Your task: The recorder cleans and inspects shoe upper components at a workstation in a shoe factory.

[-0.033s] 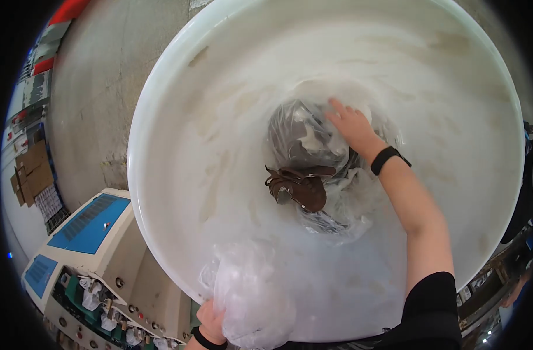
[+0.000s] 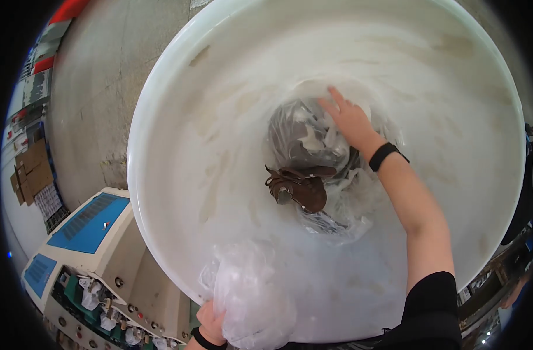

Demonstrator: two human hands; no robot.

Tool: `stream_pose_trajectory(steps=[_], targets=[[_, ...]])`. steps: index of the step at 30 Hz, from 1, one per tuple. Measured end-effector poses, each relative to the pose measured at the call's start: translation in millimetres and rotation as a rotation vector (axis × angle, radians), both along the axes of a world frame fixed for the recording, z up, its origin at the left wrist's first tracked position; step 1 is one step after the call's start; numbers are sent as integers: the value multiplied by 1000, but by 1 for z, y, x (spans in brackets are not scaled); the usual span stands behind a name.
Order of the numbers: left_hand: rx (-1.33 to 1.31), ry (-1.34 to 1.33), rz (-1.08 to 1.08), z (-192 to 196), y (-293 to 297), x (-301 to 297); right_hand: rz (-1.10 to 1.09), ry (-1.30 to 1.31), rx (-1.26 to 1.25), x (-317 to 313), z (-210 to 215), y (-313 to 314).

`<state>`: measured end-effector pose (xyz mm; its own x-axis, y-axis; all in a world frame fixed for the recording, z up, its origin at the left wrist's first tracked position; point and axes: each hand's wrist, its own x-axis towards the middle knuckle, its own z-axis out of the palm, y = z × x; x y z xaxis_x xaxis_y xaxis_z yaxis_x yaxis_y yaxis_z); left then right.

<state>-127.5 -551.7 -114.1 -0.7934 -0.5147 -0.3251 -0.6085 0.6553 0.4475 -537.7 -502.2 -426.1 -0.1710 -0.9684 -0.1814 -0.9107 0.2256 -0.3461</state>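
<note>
Deep in a big round white tub (image 2: 179, 116) lies a clear plastic bag (image 2: 298, 131) with dark grey and pale pieces inside. My right hand (image 2: 354, 122) reaches over this bag's far right side, fingers spread and holding nothing; whether they touch the plastic I cannot tell. Against the bag's near side rests a brown piece (image 2: 304, 191) with straps or laces, like a shoe upper. More crumpled clear plastic (image 2: 351, 216) lies just right of and below it. At the tub's near left rim, my left hand (image 2: 211, 321) is closed on a bunched clear plastic bag (image 2: 249, 297).
A beige machine with blue panels (image 2: 91, 224) stands left of the tub, with knobs and white-wrapped parts along its front. Flattened cardboard (image 2: 33, 169) leans farther off at the left. Dark shelving (image 2: 485, 286) and part of another person show at the lower right.
My right hand has shifted slightly up and to the left over the bag, its fingers more spread. My left hand and the bag it holds stay where they were.
</note>
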Motion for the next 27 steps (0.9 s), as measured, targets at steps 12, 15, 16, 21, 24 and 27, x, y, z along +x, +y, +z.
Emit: stream_pose_trajectory(steps=[12, 15, 16, 21, 24, 27], targets=[[5, 180, -83, -13, -3, -11, -634, -240, 151, 33, -9, 107], [-39, 199, -94, -8, -4, -12, -749, -333, 118, 51, 74, 148], [-57, 239, -93, -10, -4, -16, -798, -374, 47, 52, 103, 162], [-46, 376, -98, -11, -4, -31, -943, -326, -305, 49, 240, 220], [-20, 329, -73, 0, -8, -39, -877, -239, -342, 70, 326, 210], [110, 306, -157, 33, 0, -39, -1063, -677, -439, 123, 387, 182]])
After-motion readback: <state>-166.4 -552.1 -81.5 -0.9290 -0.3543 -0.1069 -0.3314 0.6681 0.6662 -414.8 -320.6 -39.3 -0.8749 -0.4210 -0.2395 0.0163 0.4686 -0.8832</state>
